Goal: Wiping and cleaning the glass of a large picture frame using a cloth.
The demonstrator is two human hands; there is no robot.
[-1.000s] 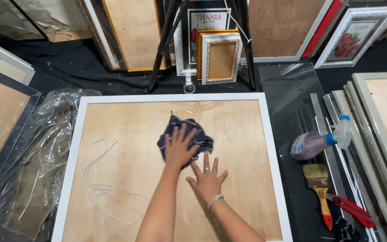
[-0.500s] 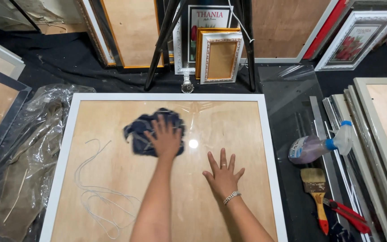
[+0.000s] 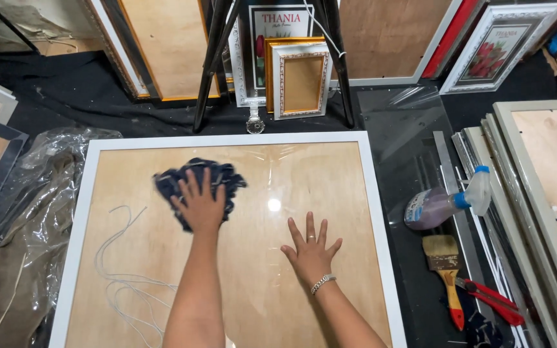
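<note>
I am pressing my left hand (image 3: pixel 201 205), fingers spread flat, onto the dark blue rag (image 3: pixel 196 183) on the glass of the white picture frame (image 3: pixel 227 140), upper left. My right hand (image 3: pixel 311 250) is lying open, grasping nothing, beside it.

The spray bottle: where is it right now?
In the head view the spray bottle lies on its side right of the white frame, just above the paintbrush and well clear of the right hand.
</note>
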